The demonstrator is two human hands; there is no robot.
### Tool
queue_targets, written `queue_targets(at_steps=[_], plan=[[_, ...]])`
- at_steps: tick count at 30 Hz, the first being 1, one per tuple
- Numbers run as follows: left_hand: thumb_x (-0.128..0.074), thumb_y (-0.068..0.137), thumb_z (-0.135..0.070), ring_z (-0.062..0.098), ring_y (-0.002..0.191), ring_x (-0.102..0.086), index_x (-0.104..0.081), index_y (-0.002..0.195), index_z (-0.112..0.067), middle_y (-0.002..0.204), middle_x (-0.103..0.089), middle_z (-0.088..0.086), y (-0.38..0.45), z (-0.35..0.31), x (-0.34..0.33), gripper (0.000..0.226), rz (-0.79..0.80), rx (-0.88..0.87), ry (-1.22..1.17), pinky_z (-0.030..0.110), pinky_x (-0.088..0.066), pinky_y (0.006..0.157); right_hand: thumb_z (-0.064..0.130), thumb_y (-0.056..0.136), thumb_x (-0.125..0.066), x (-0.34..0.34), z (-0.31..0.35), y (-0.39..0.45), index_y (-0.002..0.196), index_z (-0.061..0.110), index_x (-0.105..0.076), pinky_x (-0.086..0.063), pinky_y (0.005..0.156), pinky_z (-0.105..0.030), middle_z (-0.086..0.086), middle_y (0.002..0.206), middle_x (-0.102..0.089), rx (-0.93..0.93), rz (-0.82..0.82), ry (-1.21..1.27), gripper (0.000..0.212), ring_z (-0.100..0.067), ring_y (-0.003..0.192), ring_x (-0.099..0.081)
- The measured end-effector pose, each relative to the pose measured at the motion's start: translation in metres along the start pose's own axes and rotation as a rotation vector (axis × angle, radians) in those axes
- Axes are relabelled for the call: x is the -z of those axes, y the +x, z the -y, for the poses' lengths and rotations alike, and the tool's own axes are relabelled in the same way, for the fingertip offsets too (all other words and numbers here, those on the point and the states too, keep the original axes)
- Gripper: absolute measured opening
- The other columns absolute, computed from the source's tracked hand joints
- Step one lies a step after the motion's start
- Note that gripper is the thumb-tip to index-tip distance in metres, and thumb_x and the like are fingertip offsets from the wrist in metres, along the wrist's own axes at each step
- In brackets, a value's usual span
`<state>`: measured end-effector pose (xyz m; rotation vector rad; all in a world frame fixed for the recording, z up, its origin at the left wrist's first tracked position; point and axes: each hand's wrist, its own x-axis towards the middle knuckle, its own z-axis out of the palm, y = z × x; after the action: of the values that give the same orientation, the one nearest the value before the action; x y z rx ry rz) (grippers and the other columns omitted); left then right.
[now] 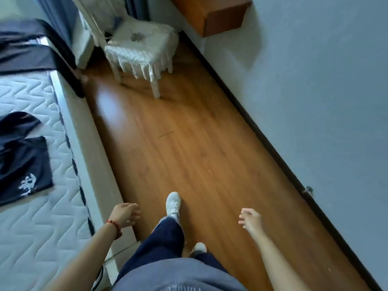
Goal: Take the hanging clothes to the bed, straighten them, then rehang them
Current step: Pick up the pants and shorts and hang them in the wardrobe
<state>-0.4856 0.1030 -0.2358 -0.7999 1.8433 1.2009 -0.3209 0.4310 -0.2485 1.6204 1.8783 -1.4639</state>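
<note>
Both hands loose-fingered, left hand (125, 214), right hand (251, 219); dark clothes (23, 166) flat on quilted bed (42, 227)

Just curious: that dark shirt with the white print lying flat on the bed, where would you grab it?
Probably the dark shirt by its straight right edge, pinched with the fingers from the floor side. It lies flat on the mattress, and that edge is closest to the person, with both hands free.
</note>
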Motion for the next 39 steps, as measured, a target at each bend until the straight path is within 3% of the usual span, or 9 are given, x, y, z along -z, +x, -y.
queue_targets(at_steps=[2, 6, 11, 22, 25, 29, 33, 37, 39], plan=[[-0.052, 0.091, -0.014, 0.022, 0.067, -0.056, -0.060, 0.097, -0.004, 0.076, -0.061, 0.011, 0.019, -0.008, 0.016, 0.015, -0.057, 0.036, -0.084, 0.030, -0.045, 0.062, 0.008, 0.092, -0.047, -0.022, 0.042, 0.030, 0.111, -0.003, -0.058, -0.044, 0.056, -0.024, -0.007, 0.078, -0.059, 0.027, 0.050, -0.040, 0.024, -0.010, 0.054, -0.057], [-0.049, 0.092, -0.012, 0.022, 0.064, -0.054, -0.058, 0.085, -0.006, 0.072, -0.059, 0.010, 0.066, -0.043, 0.042, 0.013, -0.089, 0.066, -0.183, 0.028, -0.042, 0.062, 0.005, 0.093, -0.045, -0.074, 0.132, 0.082, 0.109, -0.006, -0.058, -0.037, 0.035, -0.008, -0.016, 0.090, -0.058, 0.094, 0.098, -0.102, 0.023, -0.003, 0.037, -0.056], [-0.050, 0.091, -0.012, 0.020, 0.058, -0.051, -0.057, 0.083, -0.007, 0.068, -0.058, 0.009, 0.113, -0.117, 0.073, 0.012, -0.107, 0.115, -0.212, 0.027, -0.040, 0.055, 0.008, 0.094, -0.045, -0.128, 0.232, 0.109, 0.113, -0.004, -0.057, -0.039, 0.050, -0.024, -0.016, 0.092, -0.059, 0.109, 0.171, -0.172, 0.026, -0.016, 0.059, -0.057], [-0.051, 0.091, -0.014, 0.017, 0.055, -0.054, -0.058, 0.087, -0.007, 0.070, -0.059, 0.008, 0.206, -0.298, 0.138, 0.010, -0.132, -0.014, -0.341, 0.019, -0.043, 0.041, 0.007, 0.095, -0.044, -0.229, 0.416, 0.175, 0.116, -0.009, -0.054, -0.037, 0.053, -0.026, -0.030, 0.115, -0.060, 0.193, 0.271, -0.292, 0.028, -0.018, 0.060, -0.054], [-0.050, 0.091, -0.013, 0.016, 0.051, -0.051, -0.058, 0.087, -0.006, 0.068, -0.057, 0.009, 0.230, -0.319, 0.156, 0.011, -0.166, 0.044, -0.452, 0.015, -0.041, 0.037, 0.008, 0.095, -0.044, -0.267, 0.472, 0.201, 0.116, -0.009, -0.054, -0.038, 0.053, -0.026, -0.028, 0.110, -0.061, 0.229, 0.321, -0.338, 0.028, -0.017, 0.061, -0.055], [-0.048, 0.092, -0.013, 0.008, 0.031, -0.049, -0.056, 0.080, -0.009, 0.065, -0.055, 0.009, 0.252, -0.343, 0.182, 0.015, -0.254, 0.171, -0.600, 0.011, -0.036, 0.033, 0.010, 0.095, -0.045, -0.322, 0.564, 0.227, 0.110, -0.004, -0.056, -0.038, 0.053, -0.025, -0.016, 0.095, -0.060, 0.287, 0.391, -0.412, 0.023, -0.017, 0.060, -0.056], [-0.049, 0.092, -0.016, 0.016, 0.053, -0.053, -0.057, 0.079, -0.010, 0.069, -0.059, 0.007, 0.265, -0.373, 0.210, 0.016, -0.346, 0.203, -0.739, 0.022, -0.042, 0.052, 0.010, 0.094, -0.047, -0.385, 0.656, 0.237, 0.102, 0.004, -0.059, -0.039, 0.049, -0.022, -0.013, 0.086, -0.061, 0.378, 0.479, -0.531, 0.016, -0.016, 0.058, -0.057], [-0.049, 0.090, -0.015, 0.007, 0.039, -0.053, -0.058, 0.084, -0.011, 0.067, -0.057, 0.004, 0.284, -0.396, 0.246, 0.012, -0.396, 0.225, -0.865, 0.016, -0.041, 0.045, 0.012, 0.093, -0.049, -0.458, 0.735, 0.231, 0.094, 0.009, -0.060, -0.040, 0.044, -0.016, -0.002, 0.072, -0.060, 0.475, 0.561, -0.641, 0.011, -0.013, 0.055, -0.057], [-0.051, 0.090, -0.016, 0.012, 0.049, -0.054, -0.060, 0.090, -0.008, 0.069, -0.058, 0.005, 0.298, -0.403, 0.263, 0.012, -0.426, 0.236, -0.916, 0.018, -0.042, 0.048, 0.012, 0.093, -0.050, -0.497, 0.766, 0.224, 0.086, 0.013, -0.059, -0.041, 0.045, -0.016, 0.000, 0.071, -0.060, 0.515, 0.611, -0.650, 0.012, -0.010, 0.053, -0.058]])
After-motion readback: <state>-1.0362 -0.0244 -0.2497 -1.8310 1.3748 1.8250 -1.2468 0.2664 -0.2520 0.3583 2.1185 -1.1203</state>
